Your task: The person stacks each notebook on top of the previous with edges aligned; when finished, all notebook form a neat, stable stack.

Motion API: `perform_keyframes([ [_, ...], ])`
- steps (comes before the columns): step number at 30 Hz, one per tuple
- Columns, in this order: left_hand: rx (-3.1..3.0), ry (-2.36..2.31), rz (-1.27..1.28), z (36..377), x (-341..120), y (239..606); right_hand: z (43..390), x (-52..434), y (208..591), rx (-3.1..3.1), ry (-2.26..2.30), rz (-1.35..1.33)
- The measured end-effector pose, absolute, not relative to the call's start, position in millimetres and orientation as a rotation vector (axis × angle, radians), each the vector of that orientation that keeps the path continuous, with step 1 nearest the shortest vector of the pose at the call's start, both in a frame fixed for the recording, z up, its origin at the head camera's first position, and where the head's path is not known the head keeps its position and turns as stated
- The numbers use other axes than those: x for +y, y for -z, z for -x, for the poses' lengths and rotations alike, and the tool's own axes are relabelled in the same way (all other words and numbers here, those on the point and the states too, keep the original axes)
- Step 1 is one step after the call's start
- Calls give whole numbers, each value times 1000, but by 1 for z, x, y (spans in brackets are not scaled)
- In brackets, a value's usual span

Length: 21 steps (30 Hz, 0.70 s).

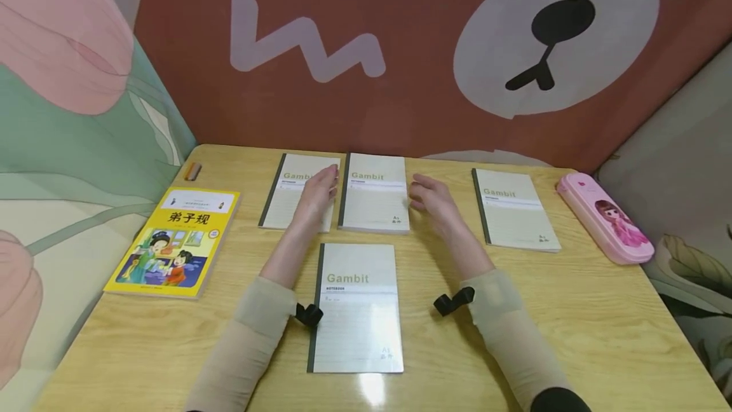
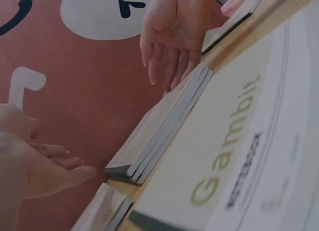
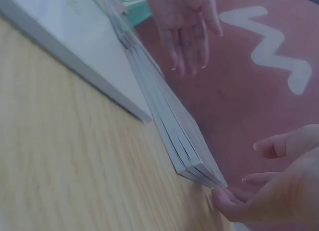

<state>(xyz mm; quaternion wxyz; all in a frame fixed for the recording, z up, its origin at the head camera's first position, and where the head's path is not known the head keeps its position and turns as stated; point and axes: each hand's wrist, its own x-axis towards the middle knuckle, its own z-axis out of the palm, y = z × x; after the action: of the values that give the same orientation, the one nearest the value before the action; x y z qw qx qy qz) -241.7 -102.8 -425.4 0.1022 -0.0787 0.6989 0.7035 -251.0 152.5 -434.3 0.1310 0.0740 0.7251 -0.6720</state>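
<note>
On the surface, between eight and nine o'clock from the stack of notebooks, lies the yellow book with its cover up. Behind it, a little past nine o'clock, is a small item, orange and grey; it is too small to tell what it is. At nine o'clock, just beside the stack, lies the left notebook, partly hidden by the left hand. This hand is over the notebook, its fingers almost straight and directed to one o'clock; its grip is wide and holds nothing, and a narrow gap separates it from the stack. At six o'clock the near notebook lies flat, apart from the stack, with light shining on its lower part. The stack itself is between the two hands: a few notebooks, one upon another, their edges nearly even. At three o'clock the right hand is at the side of the stack, fingers slightly bent; its grip is also wide and holds nothing, but the fingertips are so close to the stack that I cannot tell if they touch. Farther toward three o'clock lies the right notebook, well apart from the stack, and just beyond it the pink pencil case.
</note>
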Motion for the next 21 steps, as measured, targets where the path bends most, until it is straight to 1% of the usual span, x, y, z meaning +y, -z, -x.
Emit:
perform_keyframes([
  [4,2172,-1986,147,231,-117,410,239,161,426,2236,1888,-109],
  [10,2344,-1704,-26,201,-151,398,209,172,419,2356,1714,33],
  [15,2347,-1542,-87,174,-170,397,177,173,413,2178,1718,32],
  [21,2210,-1490,-68,146,-177,402,144,167,413,2016,1704,-23],
])
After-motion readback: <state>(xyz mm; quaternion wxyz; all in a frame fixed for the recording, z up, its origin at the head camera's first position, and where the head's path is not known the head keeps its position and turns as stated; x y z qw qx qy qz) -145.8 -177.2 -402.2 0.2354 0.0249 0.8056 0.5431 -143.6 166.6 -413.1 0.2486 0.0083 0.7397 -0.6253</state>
